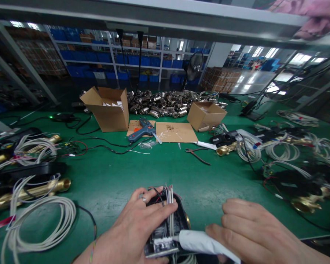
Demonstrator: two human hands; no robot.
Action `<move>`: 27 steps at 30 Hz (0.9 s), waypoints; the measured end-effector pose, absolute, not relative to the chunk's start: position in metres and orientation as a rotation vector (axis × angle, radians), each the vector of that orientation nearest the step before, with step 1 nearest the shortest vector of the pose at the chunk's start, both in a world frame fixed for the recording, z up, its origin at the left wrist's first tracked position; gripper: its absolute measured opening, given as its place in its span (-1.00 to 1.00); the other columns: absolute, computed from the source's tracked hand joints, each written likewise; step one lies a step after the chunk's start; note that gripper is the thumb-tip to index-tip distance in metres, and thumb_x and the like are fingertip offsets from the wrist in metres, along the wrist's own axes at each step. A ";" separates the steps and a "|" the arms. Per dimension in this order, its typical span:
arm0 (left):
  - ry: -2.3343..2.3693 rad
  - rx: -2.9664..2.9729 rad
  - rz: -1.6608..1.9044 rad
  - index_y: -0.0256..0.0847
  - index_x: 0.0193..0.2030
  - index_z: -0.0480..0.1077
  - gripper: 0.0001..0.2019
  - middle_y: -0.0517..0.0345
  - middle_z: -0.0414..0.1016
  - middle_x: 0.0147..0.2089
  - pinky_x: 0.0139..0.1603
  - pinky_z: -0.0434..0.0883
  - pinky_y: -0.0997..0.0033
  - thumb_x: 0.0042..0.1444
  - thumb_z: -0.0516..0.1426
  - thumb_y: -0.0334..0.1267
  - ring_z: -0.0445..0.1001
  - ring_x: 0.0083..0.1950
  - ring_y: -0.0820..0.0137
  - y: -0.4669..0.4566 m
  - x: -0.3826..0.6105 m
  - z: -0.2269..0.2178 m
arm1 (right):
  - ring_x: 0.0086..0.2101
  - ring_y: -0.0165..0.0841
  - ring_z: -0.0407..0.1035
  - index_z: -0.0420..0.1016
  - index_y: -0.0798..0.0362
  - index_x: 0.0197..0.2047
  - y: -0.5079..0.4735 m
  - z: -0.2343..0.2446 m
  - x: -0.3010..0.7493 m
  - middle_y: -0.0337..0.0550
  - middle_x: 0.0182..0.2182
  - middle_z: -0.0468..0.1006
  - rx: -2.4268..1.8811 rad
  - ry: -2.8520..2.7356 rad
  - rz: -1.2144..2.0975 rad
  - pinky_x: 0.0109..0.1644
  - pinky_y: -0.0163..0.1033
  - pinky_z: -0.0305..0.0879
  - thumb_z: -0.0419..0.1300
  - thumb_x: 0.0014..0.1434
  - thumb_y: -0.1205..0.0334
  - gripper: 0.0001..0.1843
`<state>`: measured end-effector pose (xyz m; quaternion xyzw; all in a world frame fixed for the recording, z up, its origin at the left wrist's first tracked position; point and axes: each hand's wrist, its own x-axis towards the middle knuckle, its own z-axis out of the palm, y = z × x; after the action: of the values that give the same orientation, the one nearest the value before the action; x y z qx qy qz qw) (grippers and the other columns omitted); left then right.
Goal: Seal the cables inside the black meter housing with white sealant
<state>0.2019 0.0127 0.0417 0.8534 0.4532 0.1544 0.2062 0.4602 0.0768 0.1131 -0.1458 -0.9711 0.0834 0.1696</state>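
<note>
My left hand lies over a black meter housing at the near edge of the green bench, its fingers pressed on the thin white and black wires that rise from the housing. My right hand is closed round a white squeeze tube. The tube's nozzle touches the wires inside the housing, just beside my left fingers. A brass fitting shows at the housing's right side.
Brass meter bodies with coiled white cables lie at left and right. Beyond are two open cardboard boxes, a blue glue gun on cardboard sheets, pliers and a pile of metal fittings. Another person's hand shows at top right.
</note>
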 end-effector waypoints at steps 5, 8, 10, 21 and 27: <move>1.286 2.412 0.448 0.04 0.35 0.03 -0.19 0.18 0.39 0.27 0.30 0.19 -0.18 -0.10 0.18 -0.22 0.18 0.37 0.04 0.014 0.202 0.041 | -0.53 -0.39 0.30 0.44 0.02 -0.24 0.077 0.111 0.464 -0.25 -0.54 0.45 -0.426 -2.780 0.306 -0.47 -0.28 0.18 -0.18 0.36 0.33 -0.63; 1.292 2.439 0.456 0.03 0.35 0.02 -0.21 0.18 0.38 0.28 0.29 0.21 -0.16 -0.06 0.17 -0.20 0.18 0.38 0.07 0.013 0.202 0.040 | -0.51 -0.38 0.30 0.43 0.01 -0.20 0.077 0.108 0.467 -0.24 -0.52 0.46 -0.433 -2.777 0.303 -0.44 -0.28 0.21 -0.14 0.30 0.38 -0.68; 1.295 2.447 0.459 0.03 0.35 0.03 -0.22 0.18 0.38 0.28 0.28 0.22 -0.16 -0.06 0.18 -0.19 0.19 0.37 0.07 0.012 0.202 0.041 | -0.48 -0.37 0.32 0.43 0.02 -0.16 0.077 0.107 0.469 -0.23 -0.50 0.47 -0.432 -2.769 0.292 -0.39 -0.29 0.24 -0.12 0.27 0.41 -0.69; 1.196 2.636 0.562 -0.03 0.38 0.00 -0.25 0.16 0.40 0.27 0.41 -0.04 -0.25 0.06 0.18 -0.09 -0.01 0.46 0.06 0.013 0.198 0.024 | -0.46 -0.35 0.28 0.40 0.02 -0.23 0.077 0.104 0.474 -0.22 -0.48 0.42 -0.524 -2.778 0.363 -0.39 -0.27 0.19 -0.07 0.13 0.52 -0.69; 1.373 2.832 0.888 0.17 0.24 0.21 -0.40 0.44 0.49 0.16 0.45 -0.30 -0.31 0.07 0.20 -0.35 -0.13 0.49 0.13 -0.008 0.201 -0.009 | -0.39 -0.38 0.38 0.43 0.00 -0.22 0.082 0.106 0.476 -0.23 -0.42 0.50 -0.704 -2.719 0.488 -0.28 -0.29 0.32 -0.02 0.27 0.40 -0.78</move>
<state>0.2010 -0.0078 -0.0093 0.8642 0.4191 0.2709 -0.0641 0.4759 0.0823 0.1056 -0.2444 -0.9437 0.1695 0.1448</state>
